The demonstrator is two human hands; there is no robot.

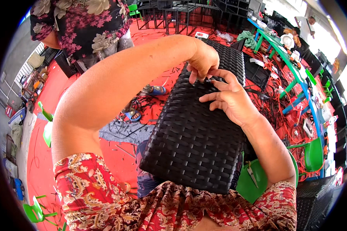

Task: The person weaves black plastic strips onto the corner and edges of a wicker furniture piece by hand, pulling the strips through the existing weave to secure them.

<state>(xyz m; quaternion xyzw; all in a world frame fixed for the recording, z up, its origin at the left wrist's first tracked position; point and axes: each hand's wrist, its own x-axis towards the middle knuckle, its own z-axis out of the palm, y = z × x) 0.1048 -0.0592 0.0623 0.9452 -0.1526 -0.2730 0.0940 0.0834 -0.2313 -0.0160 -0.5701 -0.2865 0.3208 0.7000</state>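
Wicker is what we have in front of us: a black woven panel [196, 134] lying across our lap, sloping away from us toward the red floor [123, 154]. Our left hand [202, 59] reaches over from the left with its fingertips pinched on a black strand [209, 80] at the far part of the panel. Our right hand [231, 98] rests against the weave just beside it, fingers bent and partly spread, touching the same strand; whether it grips it we cannot tell. A green stool [254, 181] shows under the panel's right edge. Ahead stands another person in a dark flowered top [81, 27], with blue sandals [156, 91] among scattered strips.
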